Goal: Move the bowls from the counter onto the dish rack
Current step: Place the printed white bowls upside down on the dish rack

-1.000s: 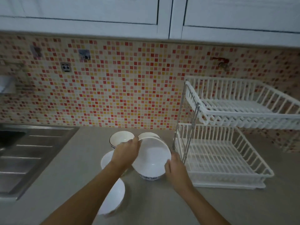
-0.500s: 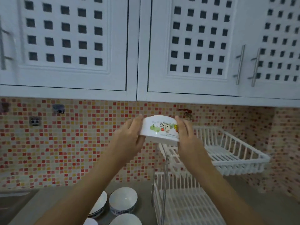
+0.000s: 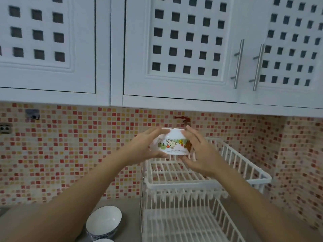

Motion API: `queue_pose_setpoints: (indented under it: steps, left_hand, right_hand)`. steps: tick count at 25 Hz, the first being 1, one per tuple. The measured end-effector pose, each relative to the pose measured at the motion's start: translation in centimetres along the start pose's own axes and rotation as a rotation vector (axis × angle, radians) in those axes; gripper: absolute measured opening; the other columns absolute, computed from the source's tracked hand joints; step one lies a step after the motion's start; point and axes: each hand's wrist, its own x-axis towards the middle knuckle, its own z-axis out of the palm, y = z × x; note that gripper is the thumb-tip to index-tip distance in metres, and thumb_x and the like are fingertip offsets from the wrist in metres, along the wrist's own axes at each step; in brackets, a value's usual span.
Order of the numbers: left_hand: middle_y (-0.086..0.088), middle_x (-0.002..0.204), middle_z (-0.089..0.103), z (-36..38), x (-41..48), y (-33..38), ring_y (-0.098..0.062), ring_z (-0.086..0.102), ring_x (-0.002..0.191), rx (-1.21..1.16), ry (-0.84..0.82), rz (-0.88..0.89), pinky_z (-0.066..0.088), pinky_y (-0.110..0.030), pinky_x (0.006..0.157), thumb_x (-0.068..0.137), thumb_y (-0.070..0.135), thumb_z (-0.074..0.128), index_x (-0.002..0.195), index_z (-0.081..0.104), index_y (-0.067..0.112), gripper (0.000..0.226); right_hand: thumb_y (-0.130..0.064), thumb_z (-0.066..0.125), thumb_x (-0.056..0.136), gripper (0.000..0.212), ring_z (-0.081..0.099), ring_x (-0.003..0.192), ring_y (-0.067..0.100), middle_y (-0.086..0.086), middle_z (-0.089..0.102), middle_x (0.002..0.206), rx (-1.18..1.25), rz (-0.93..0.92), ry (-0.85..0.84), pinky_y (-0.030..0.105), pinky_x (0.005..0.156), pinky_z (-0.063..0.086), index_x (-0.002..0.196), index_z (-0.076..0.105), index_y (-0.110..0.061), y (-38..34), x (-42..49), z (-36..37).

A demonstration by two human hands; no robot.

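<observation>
A white bowl with cartoon animals printed on its side [image 3: 172,143] is held upside down between both hands, just above the back left of the dish rack's top tier [image 3: 206,180]. My left hand [image 3: 146,146] grips its left side and my right hand [image 3: 199,152] its right side. The white two-tier dish rack stands on the counter at the right; its lower tier [image 3: 183,226] holds nothing I can see. A white bowl with a dark patterned rim [image 3: 103,221] sits on the counter at the lower left, and the rim of another bowl [image 3: 103,240] shows at the bottom edge.
White cabinet doors with square cut-outs [image 3: 183,41] hang overhead, with metal handles [image 3: 238,63] at the right. A red and yellow mosaic tile wall [image 3: 70,151] runs behind the grey counter [image 3: 129,222]. A wall socket [image 3: 5,128] is at the far left.
Both hands lifted the cartoon bowl from the counter up to the top tier and turned it upside down. It has shifted right over the rack, and the view tilted upward.
</observation>
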Motion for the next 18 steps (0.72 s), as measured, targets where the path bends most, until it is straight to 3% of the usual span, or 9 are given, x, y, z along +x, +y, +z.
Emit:
queue_pose_setpoints:
  steps: [2, 4, 7, 9, 11, 14, 18]
  left_hand:
    - [0.009, 0.155, 0.022, 2.0, 1.6, -0.4, -0.021, 0.035, 0.134, 0.039, -0.012, -0.006, 0.038, -0.046, 0.108, 0.076, 0.047, 0.068, 0.14, 0.029, 0.042, 0.075]
    - [0.01, 0.156, 0.018, 3.6, 2.9, -0.8, -0.019, 0.033, 0.135, 0.02, -0.027, -0.017, 0.036, -0.039, 0.107, 0.077, 0.042, 0.069, 0.14, 0.029, 0.039, 0.075]
    - [0.005, 0.156, 0.017, 5.5, 4.6, -1.1, -0.021, 0.028, 0.137, 0.022, -0.077, -0.043, 0.032, -0.036, 0.107, 0.077, 0.038, 0.071, 0.139, 0.032, 0.032, 0.073]
    - [0.003, 0.154, 0.019, 6.7, 5.4, -1.4, -0.023, 0.029, 0.136, 0.014, -0.139, -0.101, 0.033, -0.039, 0.106, 0.074, 0.036, 0.074, 0.137, 0.034, 0.03, 0.075]
    - [0.001, 0.153, 0.022, 8.1, 6.2, -1.7, -0.026, 0.032, 0.134, 0.044, -0.207, -0.158, 0.034, -0.042, 0.107, 0.07, 0.034, 0.078, 0.139, 0.03, 0.028, 0.083]
    - [-0.004, 0.152, 0.02, 9.3, 7.2, -2.0, -0.029, 0.034, 0.134, 0.184, -0.3, -0.215, 0.035, -0.047, 0.11, 0.065, 0.032, 0.082, 0.145, 0.02, 0.026, 0.101]
    - [-0.008, 0.144, 0.024, 10.4, 7.6, -2.2, -0.034, 0.044, 0.124, 0.206, -0.347, -0.267, 0.049, -0.046, 0.097, 0.06, 0.023, 0.087, 0.135, 0.031, 0.022, 0.094]
  right_hand:
    - [-0.063, 0.057, 0.079, 0.086, 0.022, 0.141, 0.013, -0.018, -0.007, 0.158, 0.169, 0.015, -0.174, 0.041, 0.111, 0.033, 0.147, 0.01, -0.039, 2.9, 0.2, 0.5]
    - [-0.06, 0.055, 0.081, 0.084, 0.013, 0.145, 0.014, -0.016, -0.006, 0.158, 0.245, 0.015, -0.236, 0.046, 0.114, 0.031, 0.147, 0.007, -0.039, 5.4, 1.2, 1.2]
    - [-0.038, 0.064, 0.086, 0.083, 0.025, 0.141, 0.016, -0.007, 0.009, 0.159, 0.234, -0.006, -0.307, 0.043, 0.111, 0.036, 0.149, 0.01, -0.032, 7.5, 3.1, 2.4]
    - [-0.028, 0.069, 0.084, 0.077, 0.044, 0.126, 0.016, -0.002, 0.03, 0.152, 0.269, 0.023, -0.384, 0.037, 0.102, 0.045, 0.145, 0.023, -0.026, 8.3, 4.0, 3.3]
    - [-0.023, 0.074, 0.08, 0.069, 0.052, 0.113, 0.019, 0.002, 0.043, 0.141, 0.246, 0.032, -0.44, 0.032, 0.091, 0.048, 0.137, 0.034, -0.023, 8.7, 4.4, 4.6]
    - [-0.022, 0.077, 0.076, 0.067, 0.05, 0.115, 0.023, 0.003, 0.044, 0.136, 0.121, 0.022, -0.459, 0.034, 0.089, 0.045, 0.129, 0.038, -0.016, 8.8, 4.8, 6.7]
    - [-0.029, 0.081, 0.069, 0.074, 0.05, 0.117, 0.024, 0.004, 0.047, 0.135, -0.035, -0.064, -0.41, 0.037, 0.092, 0.046, 0.13, 0.04, -0.016, 8.7, 5.2, 8.0]
